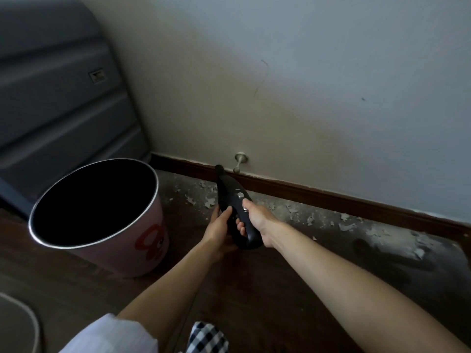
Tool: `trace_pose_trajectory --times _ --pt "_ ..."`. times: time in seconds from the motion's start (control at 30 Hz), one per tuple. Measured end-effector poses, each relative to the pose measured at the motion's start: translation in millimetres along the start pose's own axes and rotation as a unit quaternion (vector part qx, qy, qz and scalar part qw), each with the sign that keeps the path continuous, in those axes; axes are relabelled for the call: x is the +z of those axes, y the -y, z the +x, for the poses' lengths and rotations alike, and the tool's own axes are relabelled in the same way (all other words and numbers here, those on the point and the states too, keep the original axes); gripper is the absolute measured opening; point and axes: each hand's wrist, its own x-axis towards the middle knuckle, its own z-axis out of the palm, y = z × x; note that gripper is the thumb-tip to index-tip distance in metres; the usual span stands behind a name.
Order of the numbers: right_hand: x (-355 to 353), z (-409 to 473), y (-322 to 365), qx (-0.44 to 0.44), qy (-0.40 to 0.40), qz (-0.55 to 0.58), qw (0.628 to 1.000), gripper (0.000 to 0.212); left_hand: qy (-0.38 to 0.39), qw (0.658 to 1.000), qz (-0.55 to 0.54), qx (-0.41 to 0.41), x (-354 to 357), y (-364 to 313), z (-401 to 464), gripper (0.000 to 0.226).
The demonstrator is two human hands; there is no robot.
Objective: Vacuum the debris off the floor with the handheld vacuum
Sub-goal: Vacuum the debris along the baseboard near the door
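A black handheld vacuum point(230, 193) is held above the floor, its nozzle pointing toward the skirting board. My right hand point(257, 221) grips its rear handle, with the thumb on a silver button on top. My left hand point(220, 229) grips the vacuum's body from the left side, fingers curled round it. Pale flakes of debris point(209, 201) lie scattered on the dark floor along the wall, from below the nozzle out to the right, where more flakes point(346, 225) spread over a dusty patch.
A pink bin point(107, 247) with a metal rim stands open to the left of the vacuum. Behind it a grey suitcase point(58, 103) leans in the corner. A metal door stopper point(239, 163) juts from the wall above the brown skirting board point(331, 197).
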Motion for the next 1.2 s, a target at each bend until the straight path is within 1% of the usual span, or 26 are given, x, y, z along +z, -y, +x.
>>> trace_pose_trajectory --times 0.13,0.3,0.43,0.6,0.83,0.97,1.07,1.2 --pt "-6 -5 -1 0.004 0.0 0.013 1.0 0.041 0.004 1.0 -0.011 0.0 6 3 -1 0.031" --pt "-11 -6 -6 0.003 -0.013 0.021 1.0 0.042 0.013 1.0 -0.023 0.005 11 9 -2 0.036" --pt "-14 -9 -9 0.003 -0.016 0.036 0.999 0.043 0.023 0.999 -0.026 0.009 15 11 -5 0.029" --pt "-20 -14 -11 0.013 -0.022 0.059 0.998 0.043 0.036 0.999 -0.021 0.013 19 15 -6 0.033" --pt "-24 -21 -19 0.005 -0.047 0.083 0.995 0.046 0.071 0.997 -0.009 0.004 18 22 -8 0.041" --pt "-23 -24 -20 0.004 -0.057 0.104 0.993 0.044 0.086 0.996 -0.008 -0.004 18 23 -10 0.036" --pt "-21 -27 -22 0.008 -0.056 0.124 0.991 0.043 0.103 0.995 -0.005 -0.006 16 24 -11 0.038" --pt "-18 -30 -25 0.003 -0.057 0.118 0.991 0.043 0.12 0.993 -0.011 -0.016 14 23 -12 0.036"
